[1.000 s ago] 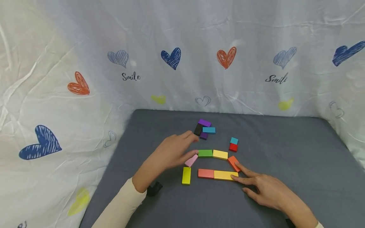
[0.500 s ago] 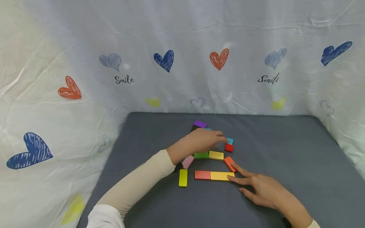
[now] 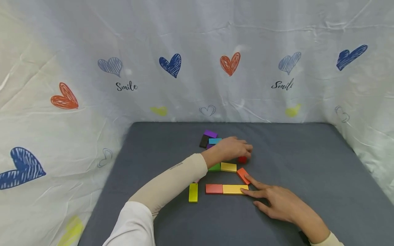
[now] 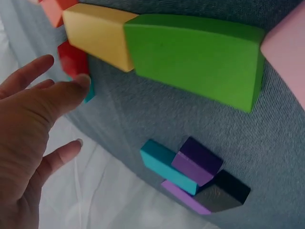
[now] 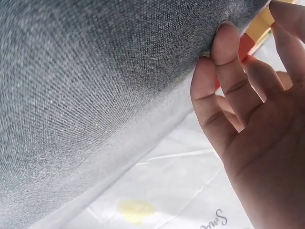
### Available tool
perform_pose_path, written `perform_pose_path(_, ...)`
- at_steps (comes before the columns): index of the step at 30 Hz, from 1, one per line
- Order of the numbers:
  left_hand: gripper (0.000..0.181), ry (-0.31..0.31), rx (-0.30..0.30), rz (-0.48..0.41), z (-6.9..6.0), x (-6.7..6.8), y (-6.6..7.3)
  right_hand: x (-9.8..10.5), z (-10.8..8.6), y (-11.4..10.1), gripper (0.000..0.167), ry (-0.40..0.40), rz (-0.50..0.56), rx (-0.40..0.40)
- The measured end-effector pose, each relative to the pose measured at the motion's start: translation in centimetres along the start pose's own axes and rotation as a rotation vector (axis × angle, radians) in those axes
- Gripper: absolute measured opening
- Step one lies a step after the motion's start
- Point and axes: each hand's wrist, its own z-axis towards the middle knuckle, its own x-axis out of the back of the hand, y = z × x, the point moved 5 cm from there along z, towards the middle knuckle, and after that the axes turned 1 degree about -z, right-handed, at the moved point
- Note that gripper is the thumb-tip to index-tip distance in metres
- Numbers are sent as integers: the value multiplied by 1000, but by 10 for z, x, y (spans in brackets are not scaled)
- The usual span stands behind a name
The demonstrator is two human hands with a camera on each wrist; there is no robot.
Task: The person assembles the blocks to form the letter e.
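Note:
My left hand (image 3: 234,149) reaches over the small red block (image 3: 242,159). In the left wrist view the hand (image 4: 35,114) has its thumb and fingers spread close around the red block (image 4: 74,59) and a cyan block (image 4: 90,91), with no grip visible. Two extended fingers of my right hand (image 3: 277,204) touch the tilted orange block (image 3: 244,176) and the long yellow block (image 3: 234,189). That yellow block lies end to end with a coral block (image 3: 214,189). Above them, a green block (image 3: 214,167) adjoins a pale yellow one (image 3: 228,167).
Purple (image 3: 210,133), black (image 3: 204,141) and blue (image 3: 214,140) blocks sit clustered towards the back. A lime block (image 3: 193,193) stands apart on the left of the grey surface (image 3: 292,150). The left sleeve mostly covers a pink block. A printed white curtain (image 3: 197,92) hangs behind.
My left hand has moved right, from beside the green block across to the red and cyan blocks. My right fingers stay on the orange and yellow blocks. The head view has shifted slightly.

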Motion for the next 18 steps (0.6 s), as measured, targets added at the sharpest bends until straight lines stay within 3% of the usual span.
perform_pose_path(4, 40, -16, -21, 24, 8, -7, 2, -1, 0, 0, 55, -3, 3, -9)
perform_pose_path(10, 37, 18, -43, 53, 10, -7, 4, -2, 0, 0, 55, -5, 1, -2)
perform_pose_path(18, 34, 124, -28, -113, -12, 8, 1, -2, 0, 0, 53, -3, -5, -1)
